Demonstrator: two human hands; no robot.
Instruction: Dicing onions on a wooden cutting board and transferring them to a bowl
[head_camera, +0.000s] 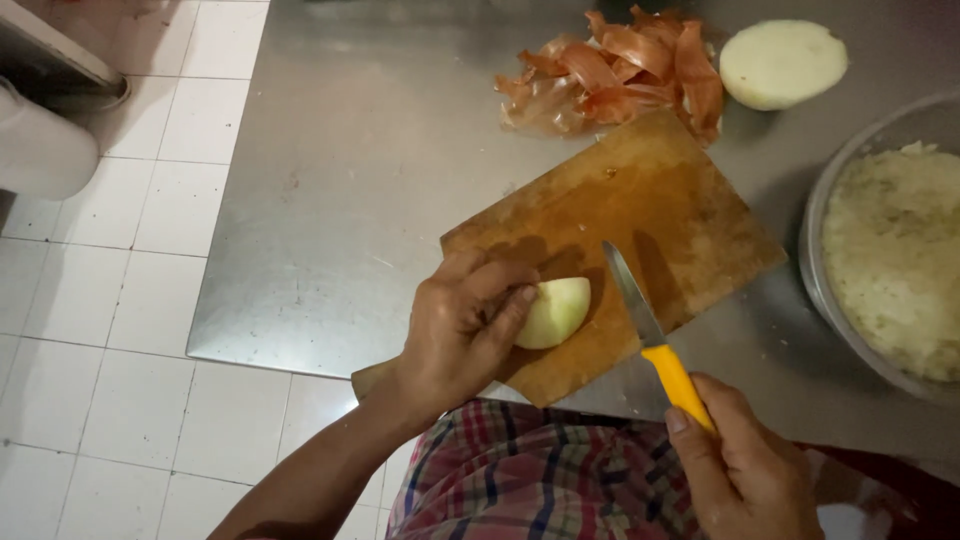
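My left hand (462, 325) grips a peeled onion piece (556, 310) and presses it on a wooden cutting board (640, 200). My right hand (745, 465) holds a knife (645, 330) by its yellow handle. The blade lies just right of the onion piece, apart from it, with the tip pointing away from me over the board.
A steel table (370, 160) bears the board. A pile of onion skins (620, 70) and a peeled onion half (782, 62) lie at the far side. A metal bowl (822, 200) of chopped onion stands at the right. White tiled floor (120, 330) lies to the left.
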